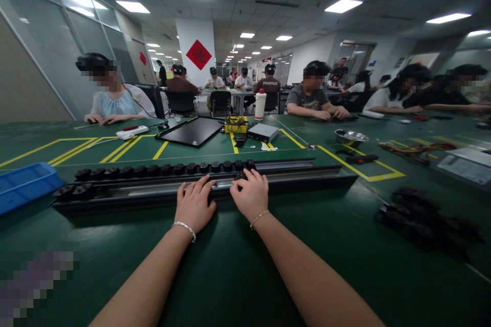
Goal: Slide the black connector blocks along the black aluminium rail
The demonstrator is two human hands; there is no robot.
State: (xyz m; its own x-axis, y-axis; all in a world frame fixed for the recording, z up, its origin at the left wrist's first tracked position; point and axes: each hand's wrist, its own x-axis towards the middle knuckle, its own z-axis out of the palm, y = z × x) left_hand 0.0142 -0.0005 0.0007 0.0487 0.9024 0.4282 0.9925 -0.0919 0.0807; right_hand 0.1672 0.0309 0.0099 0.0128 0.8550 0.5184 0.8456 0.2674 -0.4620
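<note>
Two long black channel rails lie side by side across the table before me. A row of small black round parts (165, 169) lines the back rail (284, 164). Two more such parts (82, 191) sit at the left end of the front rail (307, 182). My left hand (195, 205) rests on the near edge of the front rail, fingers spread and nothing held. My right hand (251, 195) is curled over the same rail, its fingers closed round a small black round part (241, 175), which they partly hide.
A blue tray (26, 184) stands at the left; a blurred pile of black parts (425, 222) lies at the right. Beyond the rails are a flat black panel (192, 130), a yellow box (236, 124), a metal bowl (352, 136) and a bottle (260, 104). Co-workers sit across the table.
</note>
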